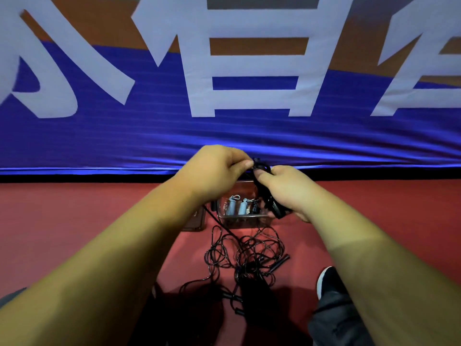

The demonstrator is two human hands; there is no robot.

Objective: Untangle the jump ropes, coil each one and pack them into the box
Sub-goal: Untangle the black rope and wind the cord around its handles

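Nearest, by a dark shoe [329, 280], a tangle of black jump ropes [247, 255] lies loose on the red floor [74, 221], so much of the untangling seems yet to be done. Just beyond it stands the clear box [245, 221], holding two pale coiled ropes [232, 207] and one black coil [254, 207] side by side. Above the box, the right hand [287, 188] has its grip closed round a bundled black rope [274, 208], handles pointing down, while the left hand [214, 171] pinches a loop at the bundle's top. The step looks like finishing this coil. Next it wants tucking tight and lowering beside the black coil without springing open. A blue banner [249, 136] hangs behind.
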